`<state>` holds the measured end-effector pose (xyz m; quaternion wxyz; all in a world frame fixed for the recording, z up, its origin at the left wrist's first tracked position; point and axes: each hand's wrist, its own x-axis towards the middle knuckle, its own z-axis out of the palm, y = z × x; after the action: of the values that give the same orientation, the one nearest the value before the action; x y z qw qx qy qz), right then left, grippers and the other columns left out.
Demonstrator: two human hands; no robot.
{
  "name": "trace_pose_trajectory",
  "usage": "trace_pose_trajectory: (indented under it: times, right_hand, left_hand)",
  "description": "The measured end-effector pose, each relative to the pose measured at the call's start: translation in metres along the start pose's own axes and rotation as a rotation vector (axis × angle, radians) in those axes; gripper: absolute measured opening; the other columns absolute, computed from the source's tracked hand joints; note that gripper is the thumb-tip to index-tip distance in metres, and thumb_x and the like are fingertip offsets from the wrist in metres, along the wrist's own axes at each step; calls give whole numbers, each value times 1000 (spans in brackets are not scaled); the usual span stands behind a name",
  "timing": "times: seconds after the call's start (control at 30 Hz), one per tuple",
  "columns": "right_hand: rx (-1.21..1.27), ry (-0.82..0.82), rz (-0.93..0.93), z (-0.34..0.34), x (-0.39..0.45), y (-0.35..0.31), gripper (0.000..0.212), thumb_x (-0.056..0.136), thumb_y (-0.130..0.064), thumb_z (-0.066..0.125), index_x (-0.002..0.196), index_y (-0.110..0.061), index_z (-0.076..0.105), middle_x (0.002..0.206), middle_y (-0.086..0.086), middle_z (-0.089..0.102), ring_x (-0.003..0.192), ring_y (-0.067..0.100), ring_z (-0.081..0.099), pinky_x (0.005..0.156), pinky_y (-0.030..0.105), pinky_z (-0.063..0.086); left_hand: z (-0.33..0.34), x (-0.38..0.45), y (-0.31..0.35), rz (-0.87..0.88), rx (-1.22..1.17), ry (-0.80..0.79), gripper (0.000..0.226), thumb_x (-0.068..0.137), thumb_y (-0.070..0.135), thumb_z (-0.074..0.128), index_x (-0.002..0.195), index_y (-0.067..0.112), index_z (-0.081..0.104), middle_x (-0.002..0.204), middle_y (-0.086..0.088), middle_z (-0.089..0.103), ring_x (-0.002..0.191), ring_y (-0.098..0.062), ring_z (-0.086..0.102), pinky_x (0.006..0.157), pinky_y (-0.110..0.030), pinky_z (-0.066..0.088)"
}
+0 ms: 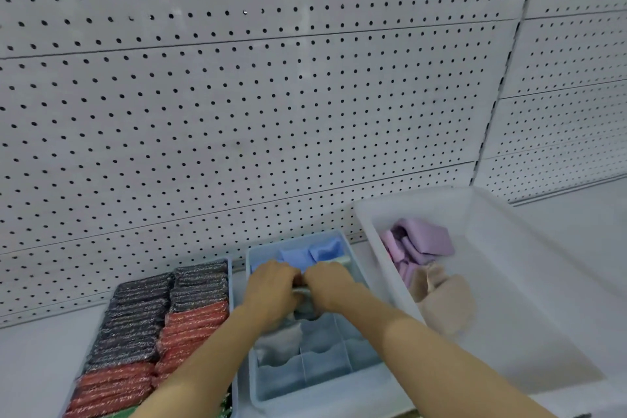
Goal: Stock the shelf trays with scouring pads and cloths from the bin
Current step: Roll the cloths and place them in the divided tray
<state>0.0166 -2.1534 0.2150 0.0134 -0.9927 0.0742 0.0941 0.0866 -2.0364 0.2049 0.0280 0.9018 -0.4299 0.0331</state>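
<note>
A blue divided tray (261, 383) stands on the shelf with blue cloths (312, 253) at its far end. Both hands meet over its middle: my left hand (271, 288) and my right hand (330, 285) grip a folded pale grey cloth (302, 295) and hold it down into a compartment. Another grey cloth (280, 338) lies in a nearer compartment. To the left, a tray (230, 268) is packed with rows of black scouring pads (139, 312) and red scouring pads (193, 322). The white bin (502, 282) on the right holds purple cloths (420, 244) and beige cloths (444, 302).
A white pegboard back wall (271, 95) rises right behind the trays. The white shelf surface (37, 360) shows left of the pad tray. The bin stands tight against the blue tray's right side, and the near compartments of the blue tray hold nothing.
</note>
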Motion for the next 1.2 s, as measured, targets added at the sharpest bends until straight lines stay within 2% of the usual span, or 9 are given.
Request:
trace_pose_trajectory:
  times: [0.27, 0.47, 0.6, 0.73, 0.83, 0.93, 1.03, 1.1, 1.2]
  right_hand:
    - [-115, -25, -9, -2, -7, -5, 22, 93, -12, 54, 112, -8, 62, 120, 13, 63, 113, 30, 58, 93, 39, 45]
    - [-77, 24, -16, -3, -17, 4, 23, 91, -18, 55, 110, -8, 63, 113, 14, 65, 105, 32, 62, 84, 39, 48]
    - [9, 203, 25, -25, -35, 26, 24, 89, -23, 54, 108, -9, 60, 107, 13, 64, 100, 32, 61, 75, 35, 43]
    - [-16, 391, 108, -49, -74, 64, 30, 91, -31, 50, 113, -12, 56, 116, 9, 59, 109, 30, 53, 89, 38, 35]
    - [-72, 402, 250, -52, -99, 92, 35, 94, -37, 48, 119, -13, 51, 122, 9, 55, 116, 29, 50, 97, 39, 32]
    - [-33, 490, 336, -48, -124, 112, 33, 93, -35, 45, 115, -13, 56, 115, 9, 60, 110, 30, 54, 93, 38, 32]
    - [-41, 633, 349, -46, -148, 137, 41, 83, -37, 41, 98, -8, 66, 92, 11, 67, 88, 33, 63, 79, 37, 41]
    - [-85, 571, 386, -49, -162, 153, 41, 85, -37, 45, 112, -10, 61, 106, 9, 65, 100, 32, 59, 86, 37, 39]
    - [-91, 550, 396, -48, -178, 178, 39, 89, -33, 53, 123, -14, 51, 119, 5, 59, 111, 28, 53, 94, 35, 33]
  left_hand:
    - [13, 4, 9, 2, 123, -107, 29, 73, 42, 59, 93, 23, 69, 98, 1, 67, 92, -20, 60, 78, -31, 42]
    - [0, 6, 13, 56, 259, -187, 28, 81, 36, 57, 106, 26, 66, 109, -3, 61, 109, -25, 52, 85, -35, 38]
    - [-28, 10, 16, 25, 132, -289, 14, 76, 39, 68, 83, 27, 64, 87, 0, 57, 89, -22, 56, 81, -32, 48]
    - [-62, 21, 38, 27, -7, -147, 7, 78, 33, 62, 82, 28, 60, 99, 3, 61, 88, -20, 60, 73, -32, 49]
    - [-77, 28, 71, 117, -66, -32, 25, 88, 38, 59, 108, 26, 67, 112, 2, 60, 104, -21, 58, 79, -33, 46]
    - [-81, 31, 111, 192, -112, 13, 30, 89, 36, 57, 116, 28, 64, 117, 1, 58, 114, -22, 54, 85, -33, 45]
    - [-78, 32, 154, 258, -109, 6, 24, 89, 33, 56, 108, 23, 67, 113, -2, 61, 109, -25, 57, 79, -32, 45]
    - [-73, 35, 184, 258, -108, -53, 23, 87, 27, 54, 103, 18, 68, 107, -6, 64, 105, -30, 60, 74, -32, 44]
    - [-57, 46, 230, 244, 33, -227, 33, 90, 27, 51, 118, 18, 65, 125, -12, 60, 126, -39, 46, 101, -44, 36]
